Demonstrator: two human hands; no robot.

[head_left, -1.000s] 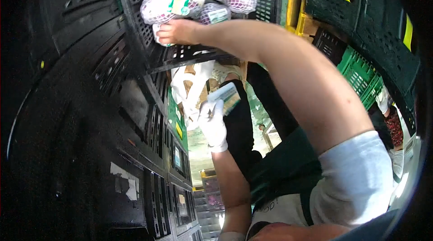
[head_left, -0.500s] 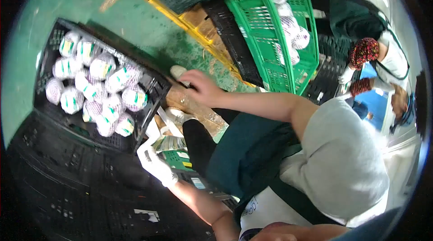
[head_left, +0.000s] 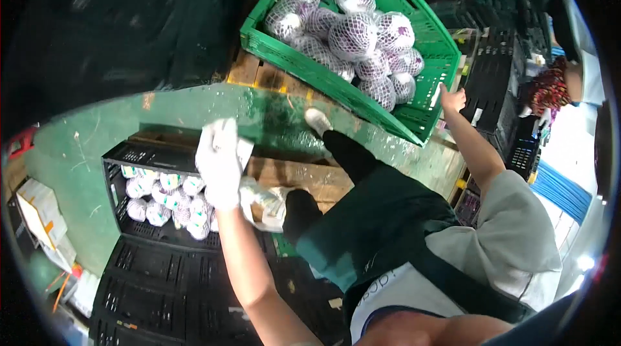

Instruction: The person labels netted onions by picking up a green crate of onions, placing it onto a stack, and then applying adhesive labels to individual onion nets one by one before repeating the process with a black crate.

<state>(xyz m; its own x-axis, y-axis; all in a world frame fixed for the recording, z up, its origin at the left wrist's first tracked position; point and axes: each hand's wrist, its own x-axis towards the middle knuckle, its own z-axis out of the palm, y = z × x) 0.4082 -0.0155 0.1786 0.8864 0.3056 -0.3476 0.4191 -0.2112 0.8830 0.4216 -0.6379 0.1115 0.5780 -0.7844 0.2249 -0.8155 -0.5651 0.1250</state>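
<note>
My bare right hand (head_left: pixel 453 98) grips the right end wall of a green plastic crate (head_left: pixel 272 46), which holds several purple round vegetables (head_left: pixel 352 35) in white netting. My left hand (head_left: pixel 220 155), in a white glove, is raised at the middle left with fingers curled round a white card or label stack (head_left: pixel 243 152), partly hidden. Below and left of that hand, a black crate (head_left: pixel 114 198) holds netted vegetables with green-and-white labels (head_left: pixel 158 213).
Wooden pallets (head_left: pixel 255 71) and boards (head_left: pixel 297 174) lie on the green floor (head_left: pixel 77 165). Black crates (head_left: pixel 491 67) are stacked at the right, beside a co-worker's patterned sleeve (head_left: pixel 546 90). Pale boxes (head_left: pixel 42 213) stand far left. My shoe (head_left: pixel 318 121) shows below the green crate.
My right hand has moved rightward from the black crate onto the green crate, which now appears much nearer. My left hand has risen, and the view has swung right.
</note>
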